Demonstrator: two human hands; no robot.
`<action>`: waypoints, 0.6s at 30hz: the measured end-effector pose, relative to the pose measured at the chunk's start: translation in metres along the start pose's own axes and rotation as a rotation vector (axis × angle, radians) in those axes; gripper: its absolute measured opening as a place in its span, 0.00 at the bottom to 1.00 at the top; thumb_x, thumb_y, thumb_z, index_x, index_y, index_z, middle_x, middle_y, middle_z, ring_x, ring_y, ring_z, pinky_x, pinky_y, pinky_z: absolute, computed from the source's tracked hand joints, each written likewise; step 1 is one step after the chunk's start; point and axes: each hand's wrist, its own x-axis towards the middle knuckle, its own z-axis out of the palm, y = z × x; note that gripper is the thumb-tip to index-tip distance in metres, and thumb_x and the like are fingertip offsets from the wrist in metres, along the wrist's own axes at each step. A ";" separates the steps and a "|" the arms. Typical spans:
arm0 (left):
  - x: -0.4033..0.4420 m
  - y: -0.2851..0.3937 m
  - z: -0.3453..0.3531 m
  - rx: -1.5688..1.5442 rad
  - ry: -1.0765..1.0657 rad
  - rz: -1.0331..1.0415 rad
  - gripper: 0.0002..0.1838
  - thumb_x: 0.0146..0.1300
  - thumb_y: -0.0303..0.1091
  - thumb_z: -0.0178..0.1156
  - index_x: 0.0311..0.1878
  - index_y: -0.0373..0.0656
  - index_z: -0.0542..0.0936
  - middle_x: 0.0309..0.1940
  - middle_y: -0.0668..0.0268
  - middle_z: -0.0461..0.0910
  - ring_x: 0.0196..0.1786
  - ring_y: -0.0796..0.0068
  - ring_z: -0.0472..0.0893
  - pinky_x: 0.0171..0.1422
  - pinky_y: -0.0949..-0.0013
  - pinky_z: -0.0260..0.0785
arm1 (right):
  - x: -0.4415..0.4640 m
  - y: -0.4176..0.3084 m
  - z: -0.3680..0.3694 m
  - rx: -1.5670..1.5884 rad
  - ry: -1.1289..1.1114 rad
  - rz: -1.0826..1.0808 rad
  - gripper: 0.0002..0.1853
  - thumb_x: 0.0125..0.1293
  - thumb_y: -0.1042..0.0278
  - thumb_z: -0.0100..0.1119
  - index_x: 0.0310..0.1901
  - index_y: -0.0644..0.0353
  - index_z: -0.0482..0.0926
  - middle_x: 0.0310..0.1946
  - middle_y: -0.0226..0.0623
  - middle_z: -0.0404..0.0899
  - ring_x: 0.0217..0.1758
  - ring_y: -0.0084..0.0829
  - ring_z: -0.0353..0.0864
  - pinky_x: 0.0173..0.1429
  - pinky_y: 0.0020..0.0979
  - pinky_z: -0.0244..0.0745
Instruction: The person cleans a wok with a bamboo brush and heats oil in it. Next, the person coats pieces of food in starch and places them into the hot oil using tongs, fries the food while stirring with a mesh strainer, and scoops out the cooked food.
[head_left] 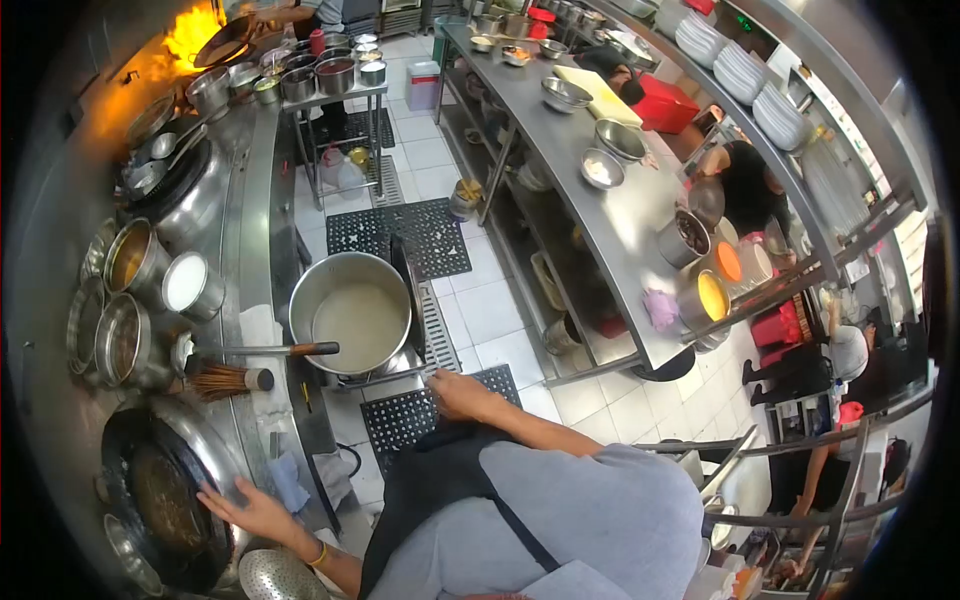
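Observation:
My left hand point(252, 512) is stretched out with its fingers apart, over the near rim of a dark wok point(150, 490) with some liquid in it. It holds nothing. Below that wrist lies a perforated metal strainer point(280, 575). My right hand point(466, 396) is closed, close to the end of a thin metal bar point(390, 378) in front of a large steel pot point(300, 320); whatever its fingers hold is hidden. Pale, cloudy liquid fills part of the pot. A wooden-handled tool point(315, 349) reaches across the counter edge to the pot's left rim.
A bamboo brush point(225, 380) and steel containers point(125, 340) line the stove on the left. Flames point(195, 35) rise around a far wok, where another person's arm point(285, 14) shows. Black mats point(400, 237) cover parts of the tiled floor. A long steel table point(560, 130) stands right.

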 end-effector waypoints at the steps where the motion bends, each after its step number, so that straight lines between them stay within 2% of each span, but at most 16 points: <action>1: -0.002 0.008 0.008 -0.076 -0.013 0.003 0.27 0.67 0.32 0.59 0.70 0.42 0.70 0.74 0.49 0.60 0.75 0.49 0.62 0.75 0.52 0.56 | 0.000 0.008 -0.006 0.033 0.044 0.015 0.15 0.59 0.71 0.59 0.47 0.65 0.79 0.47 0.53 0.78 0.46 0.56 0.82 0.51 0.49 0.80; 5: -0.018 0.060 0.022 -0.055 -0.125 0.047 0.23 0.67 0.30 0.58 0.66 0.39 0.73 0.71 0.50 0.64 0.73 0.50 0.64 0.74 0.53 0.57 | 0.015 0.068 -0.046 0.023 0.012 0.093 0.18 0.59 0.69 0.59 0.51 0.64 0.78 0.48 0.53 0.78 0.50 0.54 0.80 0.56 0.47 0.78; 6: -0.026 0.064 0.028 -0.068 -0.172 0.046 0.23 0.67 0.30 0.58 0.65 0.38 0.74 0.71 0.50 0.65 0.73 0.51 0.64 0.74 0.53 0.58 | 0.017 0.082 -0.069 0.052 0.049 0.094 0.19 0.59 0.68 0.61 0.52 0.64 0.79 0.47 0.52 0.79 0.49 0.54 0.81 0.56 0.47 0.77; 8: -0.043 0.086 0.046 -0.063 -0.238 0.047 0.21 0.67 0.30 0.58 0.63 0.36 0.75 0.70 0.50 0.65 0.73 0.51 0.65 0.73 0.54 0.59 | 0.038 0.154 -0.107 0.035 0.137 0.211 0.16 0.61 0.67 0.62 0.50 0.63 0.82 0.44 0.53 0.80 0.49 0.55 0.81 0.56 0.46 0.77; 10: -0.056 0.102 0.056 -0.031 -0.279 0.034 0.20 0.67 0.30 0.58 0.61 0.34 0.76 0.70 0.51 0.66 0.73 0.52 0.65 0.72 0.54 0.59 | 0.055 0.220 -0.134 0.034 0.299 0.256 0.16 0.61 0.69 0.61 0.50 0.63 0.83 0.45 0.55 0.82 0.49 0.53 0.82 0.56 0.45 0.77; 11: -0.061 0.119 0.059 -0.061 -0.323 -0.025 0.19 0.67 0.30 0.58 0.60 0.33 0.76 0.70 0.50 0.66 0.72 0.52 0.65 0.71 0.55 0.60 | 0.065 0.259 -0.150 0.073 0.316 0.305 0.16 0.61 0.68 0.59 0.50 0.61 0.83 0.48 0.54 0.82 0.51 0.53 0.81 0.59 0.47 0.77; 13: -0.071 0.135 0.071 -0.061 -0.358 -0.010 0.19 0.67 0.29 0.58 0.59 0.33 0.76 0.69 0.50 0.67 0.71 0.53 0.67 0.70 0.55 0.61 | 0.076 0.301 -0.209 -0.092 0.440 0.381 0.17 0.59 0.69 0.59 0.50 0.62 0.82 0.44 0.58 0.82 0.50 0.56 0.81 0.57 0.51 0.77; 14: -0.075 0.142 0.076 -0.059 -0.377 -0.005 0.19 0.67 0.29 0.59 0.59 0.32 0.76 0.68 0.50 0.68 0.70 0.53 0.68 0.70 0.56 0.62 | 0.088 0.344 -0.223 -0.103 0.474 0.474 0.19 0.59 0.69 0.59 0.53 0.63 0.77 0.44 0.61 0.81 0.49 0.58 0.81 0.56 0.52 0.77; 15: -0.079 0.151 0.080 -0.077 -0.391 0.014 0.18 0.66 0.29 0.59 0.58 0.32 0.76 0.68 0.50 0.68 0.70 0.53 0.68 0.70 0.56 0.62 | 0.087 0.357 -0.249 -0.101 0.595 0.484 0.22 0.60 0.68 0.59 0.56 0.64 0.71 0.44 0.63 0.81 0.49 0.60 0.81 0.56 0.54 0.76; 16: -0.082 0.162 0.086 -0.095 -0.406 0.032 0.18 0.66 0.28 0.59 0.57 0.32 0.77 0.68 0.50 0.69 0.69 0.53 0.69 0.69 0.57 0.62 | 0.091 0.368 -0.275 -0.082 0.645 0.614 0.25 0.60 0.68 0.58 0.59 0.64 0.68 0.44 0.65 0.80 0.50 0.61 0.80 0.57 0.54 0.75; 17: -0.085 0.173 0.091 -0.110 -0.422 0.047 0.17 0.66 0.28 0.59 0.56 0.31 0.77 0.67 0.50 0.69 0.68 0.53 0.70 0.69 0.57 0.62 | 0.102 0.428 -0.274 -0.072 0.758 0.586 0.30 0.59 0.68 0.59 0.63 0.64 0.64 0.43 0.66 0.80 0.49 0.63 0.80 0.55 0.54 0.76; 18: -0.088 0.187 0.096 -0.155 -0.470 0.005 0.17 0.65 0.27 0.59 0.56 0.31 0.77 0.67 0.50 0.70 0.68 0.53 0.70 0.70 0.57 0.62 | 0.101 0.432 -0.301 0.011 0.738 0.773 0.38 0.58 0.69 0.58 0.71 0.66 0.58 0.47 0.67 0.79 0.53 0.62 0.79 0.60 0.50 0.74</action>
